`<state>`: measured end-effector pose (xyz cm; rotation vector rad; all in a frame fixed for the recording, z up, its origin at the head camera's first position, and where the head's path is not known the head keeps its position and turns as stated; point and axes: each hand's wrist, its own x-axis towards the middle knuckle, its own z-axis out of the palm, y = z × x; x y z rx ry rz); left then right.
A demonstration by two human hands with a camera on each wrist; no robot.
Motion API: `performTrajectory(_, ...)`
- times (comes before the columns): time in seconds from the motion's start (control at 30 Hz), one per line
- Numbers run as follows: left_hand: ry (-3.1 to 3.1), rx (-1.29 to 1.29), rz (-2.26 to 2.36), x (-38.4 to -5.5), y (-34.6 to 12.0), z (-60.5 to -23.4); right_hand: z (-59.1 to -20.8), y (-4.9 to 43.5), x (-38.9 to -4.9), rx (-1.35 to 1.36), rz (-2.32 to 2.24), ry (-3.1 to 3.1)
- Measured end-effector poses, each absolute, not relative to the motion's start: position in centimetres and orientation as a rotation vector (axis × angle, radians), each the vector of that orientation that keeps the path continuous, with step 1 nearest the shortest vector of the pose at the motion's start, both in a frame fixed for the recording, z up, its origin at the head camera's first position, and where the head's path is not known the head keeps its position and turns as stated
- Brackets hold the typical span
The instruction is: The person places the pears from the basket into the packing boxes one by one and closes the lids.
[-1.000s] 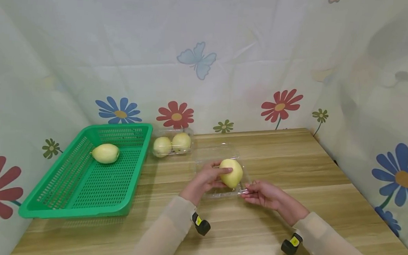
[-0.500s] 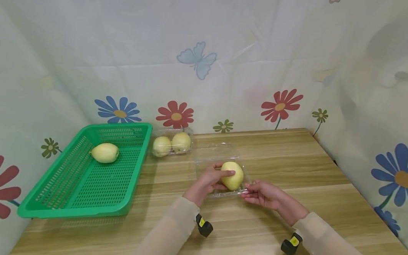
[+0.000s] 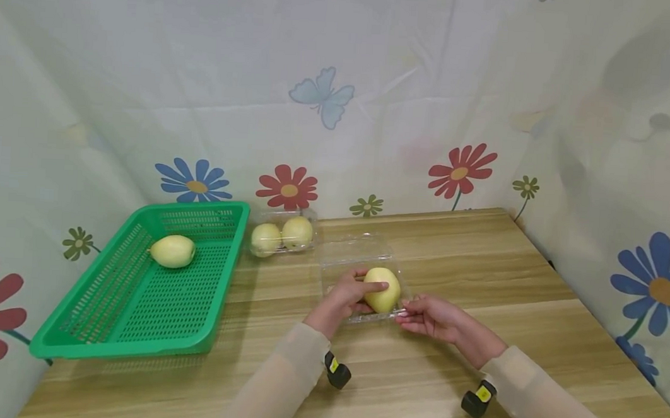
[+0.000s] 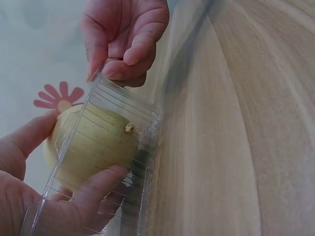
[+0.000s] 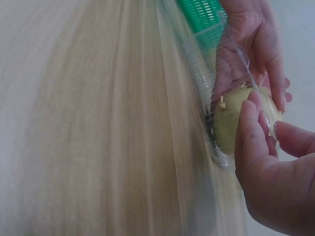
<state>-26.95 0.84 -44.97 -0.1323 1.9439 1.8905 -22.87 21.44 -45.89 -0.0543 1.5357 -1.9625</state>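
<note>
In the head view my left hand grips a pale yellow pear, thumb on its near upper side and fingers around its left. The pear sits low within a clear plastic clamshell box, whose lid lies folded back on the far side. My right hand pinches the box's near right corner between thumb and fingers. Through the ribbed clear wall in the left wrist view, the pear's end faces the front. The right wrist view shows the pear's short stem. Whether the pear touches the box floor is hard to tell.
A green slotted basket stands at the left with one pear inside. Behind, near the wall, another clear box holds two pears. Wood-grain tabletop extends to the right. Flower-patterned cloth hangs around the table.
My left hand has moved the pear slightly right and toward me, lower into the box. The right hand keeps its pinch on the box corner, hardly moving.
</note>
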Motion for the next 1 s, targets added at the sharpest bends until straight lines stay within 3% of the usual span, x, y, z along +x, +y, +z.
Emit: performTrajectory(1.0, 1.973, -0.09, 1.823, -26.98, 0.53, -44.9, -45.84, 21.49, -22.85, -0.063, -1.961, 1.542)
